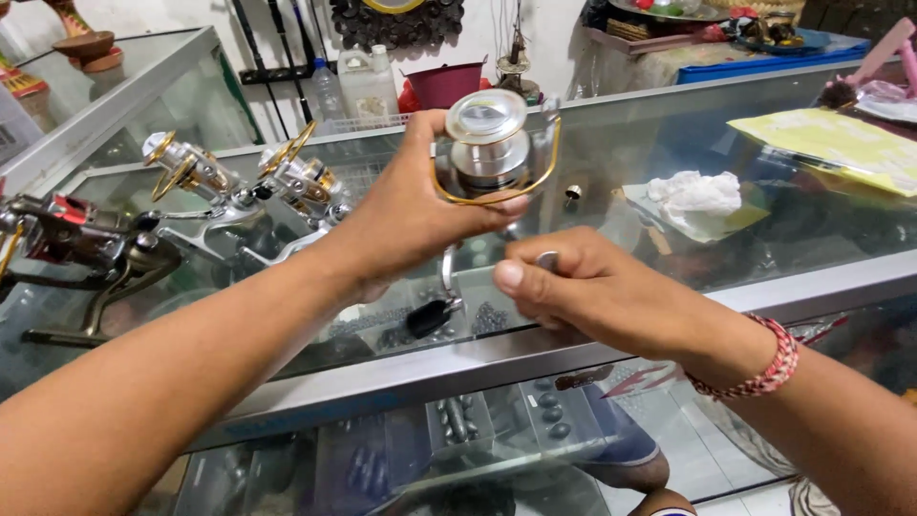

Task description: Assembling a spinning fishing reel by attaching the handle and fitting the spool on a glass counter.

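My left hand [406,205] grips a silver spinning fishing reel [489,143] with a gold bail wire, held up over the glass counter [812,229]. The spool faces me. My right hand [583,287] is just below the reel, fingers pinched on a small silver part by the reel's stem. The reel's black-knobbed handle [435,311] hangs down between my hands. A red braided band circles my right wrist.
Two more silver-and-gold reels [248,182] and a dark reel [86,244] stand on the counter at left. A crumpled white cloth [697,194], a small metal knob [572,194] and yellow paper [831,143] lie at right. Sinkers fill trays under the glass. Bottles and a red bucket stand behind.
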